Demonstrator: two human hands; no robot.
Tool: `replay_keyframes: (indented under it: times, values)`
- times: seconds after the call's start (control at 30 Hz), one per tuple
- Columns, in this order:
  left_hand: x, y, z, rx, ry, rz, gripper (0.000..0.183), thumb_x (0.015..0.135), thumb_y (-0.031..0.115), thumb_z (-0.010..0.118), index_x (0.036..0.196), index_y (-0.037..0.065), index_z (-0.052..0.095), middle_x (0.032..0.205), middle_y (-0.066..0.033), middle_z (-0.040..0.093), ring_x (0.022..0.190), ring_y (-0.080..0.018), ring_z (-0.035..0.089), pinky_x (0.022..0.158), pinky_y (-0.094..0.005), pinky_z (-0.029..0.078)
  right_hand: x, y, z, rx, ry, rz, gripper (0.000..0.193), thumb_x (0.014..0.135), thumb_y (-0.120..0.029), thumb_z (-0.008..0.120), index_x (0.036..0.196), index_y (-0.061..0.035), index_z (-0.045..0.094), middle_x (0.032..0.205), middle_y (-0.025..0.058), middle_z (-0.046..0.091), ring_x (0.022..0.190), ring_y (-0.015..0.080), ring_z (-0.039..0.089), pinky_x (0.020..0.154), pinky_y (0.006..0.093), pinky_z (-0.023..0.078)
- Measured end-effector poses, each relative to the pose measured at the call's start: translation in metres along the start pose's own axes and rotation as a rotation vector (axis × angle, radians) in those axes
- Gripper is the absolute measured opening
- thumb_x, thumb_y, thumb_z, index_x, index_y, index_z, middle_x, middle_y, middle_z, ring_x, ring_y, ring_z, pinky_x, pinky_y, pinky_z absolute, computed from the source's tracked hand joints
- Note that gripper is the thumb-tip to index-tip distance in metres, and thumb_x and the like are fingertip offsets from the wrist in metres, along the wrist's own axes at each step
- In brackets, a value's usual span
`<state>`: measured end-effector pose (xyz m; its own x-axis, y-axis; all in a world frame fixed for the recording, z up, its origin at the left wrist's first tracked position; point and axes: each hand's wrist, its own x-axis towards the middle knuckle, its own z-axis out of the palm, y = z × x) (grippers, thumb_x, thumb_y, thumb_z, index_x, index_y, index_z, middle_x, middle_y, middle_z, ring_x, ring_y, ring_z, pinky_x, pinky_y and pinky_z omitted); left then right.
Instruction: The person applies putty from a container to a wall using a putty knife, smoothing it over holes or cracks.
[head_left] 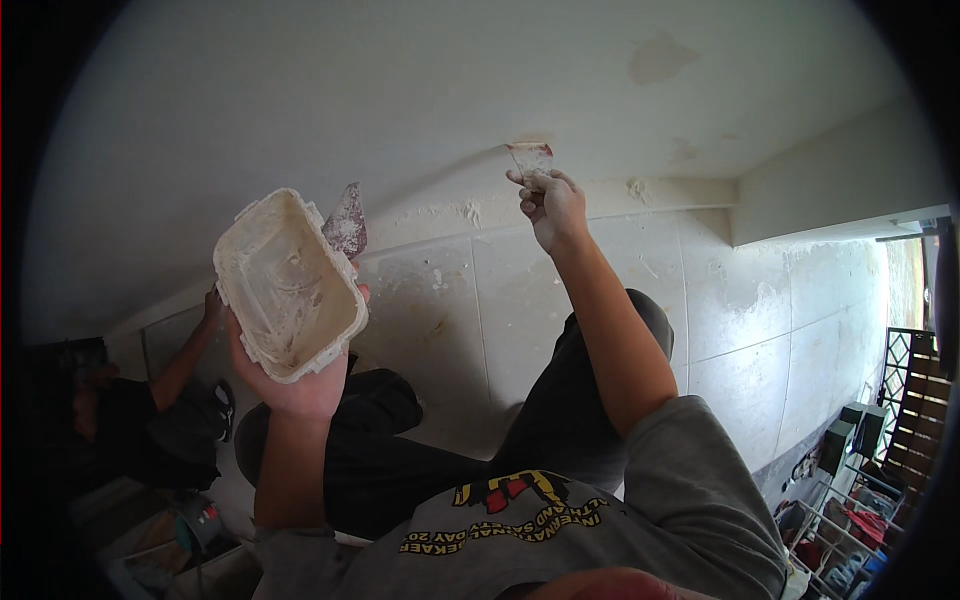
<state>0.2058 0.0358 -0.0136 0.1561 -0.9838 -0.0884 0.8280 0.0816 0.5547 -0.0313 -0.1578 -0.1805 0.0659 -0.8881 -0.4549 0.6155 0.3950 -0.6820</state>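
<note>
My left hand (300,385) is wrapped round a white rectangular plastic tub (290,290), tilted so its inside shows. Pale filler is smeared over the tub's walls and bottom. Beside the tub's right rim sticks up a second filler-spattered blade (346,222); its handle is hidden, apparently in the same hand. My right hand (555,210), dusty with white, grips a putty knife (531,158). The knife's wide edge lies against the white wall (420,90), at a small brownish patch low down. Its handle is covered by my fingers.
Pale floor tiles (430,300) with white specks run along the wall's foot. A co-worker (150,410) crouches at the left, one arm toward the wall. At the right, a ledge (840,180) juts out; beyond lie a rack of odds and ends (850,530) and a slatted wooden piece (920,400).
</note>
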Motion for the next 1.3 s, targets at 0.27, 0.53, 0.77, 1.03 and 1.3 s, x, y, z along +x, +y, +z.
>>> replay_keyframes:
  times: [0.27, 0.53, 0.77, 1.03, 1.3]
  values:
    - [0.001, 0.007, -0.01, 0.004, -0.042, 0.001, 0.069, 0.095, 0.051, 0.052, 0.149, 0.01, 0.039, 0.142, -0.0177, 0.048, 0.126, -0.045, 0.047, 0.105, -0.0541, 0.04, 0.0, -0.006, -0.005, 0.112, -0.071, -0.023, 0.013, 0.094, 0.0, 0.049, 0.107, 0.0015, 0.048, 0.097, 0.0192, 0.069, 0.065, 0.0119, 0.054, 0.056, 0.0238, 0.045]
    - [-0.001, 0.009, -0.014, 0.04, 0.069, 0.051, 0.067, 0.096, 0.051, 0.05, 0.148, 0.009, 0.04, 0.14, -0.017, 0.05, 0.124, -0.0437, 0.049, 0.103, -0.0533, 0.041, -0.015, -0.02, -0.005, -0.035, -0.042, 0.021, 0.012, 0.098, -0.001, 0.045, 0.109, 0.0032, 0.048, 0.102, 0.0198, 0.068, 0.065, 0.0097, 0.05, 0.059, 0.0228, 0.046]
    - [0.002, 0.005, -0.009, 0.013, 0.013, 0.025, 0.067, 0.096, 0.051, 0.049, 0.148, 0.009, 0.04, 0.14, -0.017, 0.05, 0.124, -0.0438, 0.049, 0.103, -0.0528, 0.041, -0.013, -0.016, 0.0, -0.152, 0.06, 0.02, 0.017, 0.089, 0.003, 0.049, 0.105, 0.008, 0.054, 0.095, 0.0197, 0.071, 0.064, 0.0124, 0.054, 0.059, 0.0254, 0.049]
    - [-0.002, 0.005, -0.008, -0.009, -0.007, 0.013, 0.067, 0.096, 0.05, 0.049, 0.148, 0.009, 0.04, 0.142, -0.0175, 0.049, 0.127, -0.0457, 0.047, 0.106, -0.054, 0.04, -0.004, -0.016, 0.005, -0.153, 0.04, -0.079, 0.018, 0.088, 0.005, 0.047, 0.104, 0.0103, 0.052, 0.093, 0.0218, 0.07, 0.06, 0.0119, 0.054, 0.053, 0.0229, 0.047]
    - [-0.006, 0.007, -0.011, -0.025, -0.011, 0.014, 0.067, 0.097, 0.05, 0.049, 0.148, 0.009, 0.04, 0.142, -0.0179, 0.049, 0.126, -0.0461, 0.047, 0.105, -0.0536, 0.04, 0.007, -0.023, 0.008, -0.098, -0.036, -0.193, 0.012, 0.096, -0.002, 0.05, 0.102, 0.0068, 0.056, 0.094, 0.0213, 0.071, 0.063, 0.0104, 0.054, 0.055, 0.0225, 0.045]
